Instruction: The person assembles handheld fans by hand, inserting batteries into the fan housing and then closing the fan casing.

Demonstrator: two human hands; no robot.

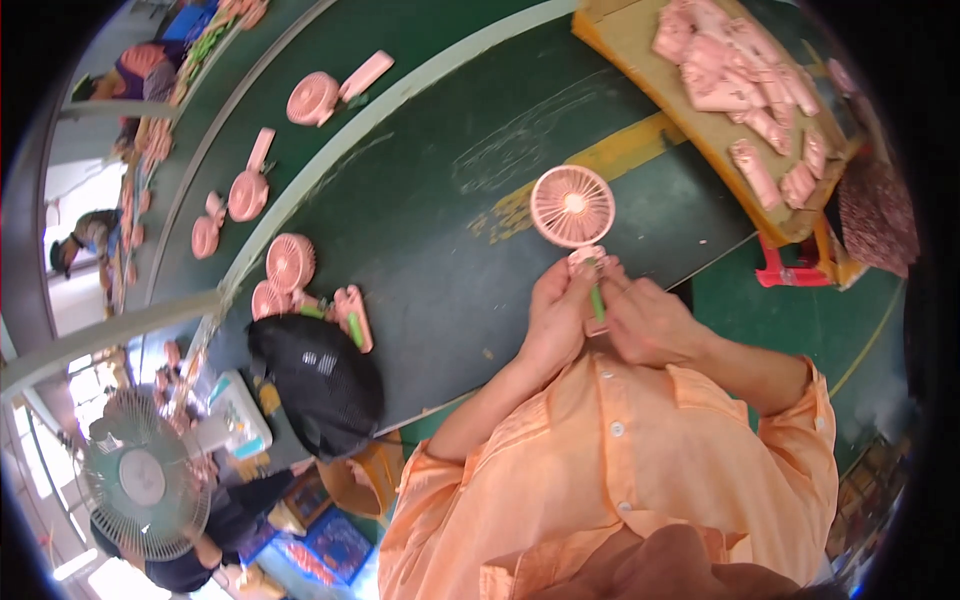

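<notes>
Head view, one unit — left camera of a head-worn fisheye pair; image upright, unmirrored. Looks steeply down from above the wearer's orange shirt, which fills the near field below the pink fan. Faces the green worktable beneath that fan at close range. Coverage very wide: straight edges bow, and a grey-green electric fan shows farther off — left of and below the pink fan.

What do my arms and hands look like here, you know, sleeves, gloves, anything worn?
Your left hand and right hand are ungloved, with no ring or watch that I can make out. The forearms are bare; light-orange cloth sleeves, matching the buttoned shirt, end near the elbows.
</notes>
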